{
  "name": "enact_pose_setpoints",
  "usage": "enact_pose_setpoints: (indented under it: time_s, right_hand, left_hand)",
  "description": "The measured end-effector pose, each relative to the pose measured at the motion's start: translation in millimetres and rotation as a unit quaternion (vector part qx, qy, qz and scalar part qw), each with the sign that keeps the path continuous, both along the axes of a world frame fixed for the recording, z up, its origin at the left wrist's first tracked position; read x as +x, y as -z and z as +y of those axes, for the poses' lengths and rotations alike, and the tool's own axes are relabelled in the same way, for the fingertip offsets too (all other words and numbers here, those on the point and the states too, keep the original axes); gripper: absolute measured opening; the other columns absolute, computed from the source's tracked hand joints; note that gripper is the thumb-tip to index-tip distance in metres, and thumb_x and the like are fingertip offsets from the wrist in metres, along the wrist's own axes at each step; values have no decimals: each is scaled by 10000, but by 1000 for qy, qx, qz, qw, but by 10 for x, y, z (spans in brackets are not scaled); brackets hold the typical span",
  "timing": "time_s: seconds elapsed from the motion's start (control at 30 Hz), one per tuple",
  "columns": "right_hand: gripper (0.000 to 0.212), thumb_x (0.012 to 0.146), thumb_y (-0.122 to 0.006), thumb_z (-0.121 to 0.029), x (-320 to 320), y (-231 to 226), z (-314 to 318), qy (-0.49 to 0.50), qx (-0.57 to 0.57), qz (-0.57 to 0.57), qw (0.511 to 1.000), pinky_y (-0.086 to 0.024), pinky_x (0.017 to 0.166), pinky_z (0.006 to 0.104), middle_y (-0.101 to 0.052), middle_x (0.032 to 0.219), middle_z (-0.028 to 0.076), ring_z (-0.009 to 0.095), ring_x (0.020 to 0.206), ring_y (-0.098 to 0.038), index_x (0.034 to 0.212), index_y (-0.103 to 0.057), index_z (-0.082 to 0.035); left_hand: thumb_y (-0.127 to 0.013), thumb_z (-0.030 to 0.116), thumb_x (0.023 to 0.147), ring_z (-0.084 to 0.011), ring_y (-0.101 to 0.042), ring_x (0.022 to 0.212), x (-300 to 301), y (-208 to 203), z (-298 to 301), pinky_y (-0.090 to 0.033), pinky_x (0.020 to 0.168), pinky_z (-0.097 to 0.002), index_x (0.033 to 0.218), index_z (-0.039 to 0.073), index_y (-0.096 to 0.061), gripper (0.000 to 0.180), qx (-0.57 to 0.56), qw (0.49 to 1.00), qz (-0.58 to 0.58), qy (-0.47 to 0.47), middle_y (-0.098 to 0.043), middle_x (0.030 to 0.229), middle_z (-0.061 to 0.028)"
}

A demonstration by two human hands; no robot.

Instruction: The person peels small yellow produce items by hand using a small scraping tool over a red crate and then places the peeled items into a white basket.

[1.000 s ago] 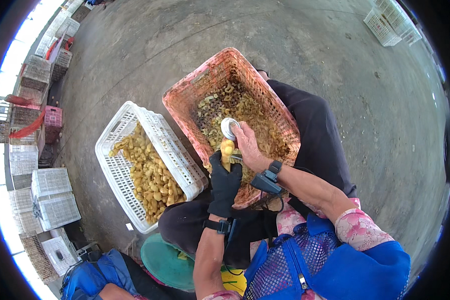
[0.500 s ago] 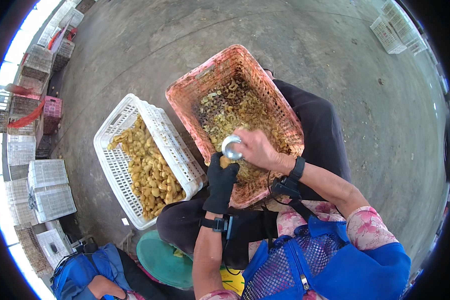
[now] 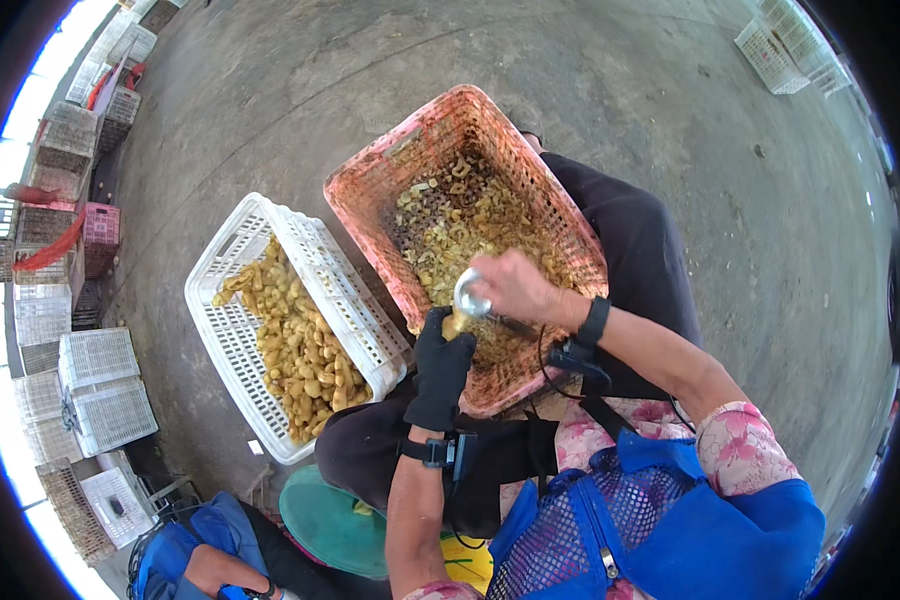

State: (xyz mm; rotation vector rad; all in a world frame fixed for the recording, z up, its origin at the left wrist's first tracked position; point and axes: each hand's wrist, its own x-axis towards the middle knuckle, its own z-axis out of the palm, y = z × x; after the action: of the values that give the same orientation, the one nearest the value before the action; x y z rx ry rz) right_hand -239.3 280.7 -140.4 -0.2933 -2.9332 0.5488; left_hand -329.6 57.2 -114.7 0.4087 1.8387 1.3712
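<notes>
My left hand (image 3: 440, 365), in a black glove with bare fingertips, is closed round a pale yellow piece of ginger (image 3: 454, 325). Against its upper end my bare right hand (image 3: 520, 289) grips a shiny, round, cup-like metal scraper (image 3: 471, 293). Both hands meet over the near left part of a stained pink plastic basket (image 3: 371, 185). Yellow and brown peelings (image 3: 465, 240) cover much of its bottom. To the left, a white plastic basket (image 3: 225, 370) holds a heap of knobby ginger (image 3: 305, 350).
A green basin (image 3: 325, 520) stands by my left knee, with something yellow (image 3: 465, 560) beside it. At lower left another person's arm and blue clothing (image 3: 210, 540) show. Stacked crates (image 3: 107, 390) line the left side; white crates (image 3: 775, 60) stand far right on the concrete floor.
The metal scraper has shifted slightly up and right with my right hand, showing more of the ginger. My left hand keeps its hold. The whole view has shifted slightly.
</notes>
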Motion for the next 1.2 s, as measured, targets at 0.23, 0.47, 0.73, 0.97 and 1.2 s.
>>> enact_pose_setpoints:
  time_s: [0.23,0.47,0.73,0.97,1.2]
  right_hand:
    - [212,1051,-782,-224,48,-133,314,51,-260,75,961,-621,765,492,-753,932,192,395,830,-781,1078,-764,-15]
    - [258,1047,-779,-255,116,-215,639,105,-269,47,956,-606,786,530,-745,900,220,416,858,-783,1051,-716,-4]
    - [258,1060,-796,-218,283,31,650,7,-207,70,976,-592,773,485,-759,942,216,399,872,-790,1146,-728,16]
    - [271,1062,-772,-239,329,-284,258,67,-345,59,934,-633,828,460,-799,1005,183,340,921,-809,1179,-756,5]
    - [278,1067,-759,-279,456,126,523,139,-239,62,959,-607,799,481,-757,959,203,381,891,-782,1109,-726,-6]
  left_hand:
    - [-770,2,917,-120,-644,766,-42,-13,92,-539,666,-311,1433,-4,-705,520,-45,998,-40,14,-734,1007,-45]
    - [-779,2,931,-83,-580,634,57,-57,165,-444,562,-267,1467,29,-713,540,-36,980,-195,8,-687,907,7]
    - [-751,28,969,-55,-464,530,39,39,124,-342,485,-260,1472,57,-714,505,5,952,-303,53,-581,760,63]
    - [-688,64,1018,-23,-420,524,43,-53,63,-305,490,-238,1440,61,-753,428,16,944,-327,32,-570,763,89]
    - [-700,97,1030,-30,-420,504,45,-12,70,-315,483,-229,1478,43,-737,452,25,921,-384,49,-552,737,88]
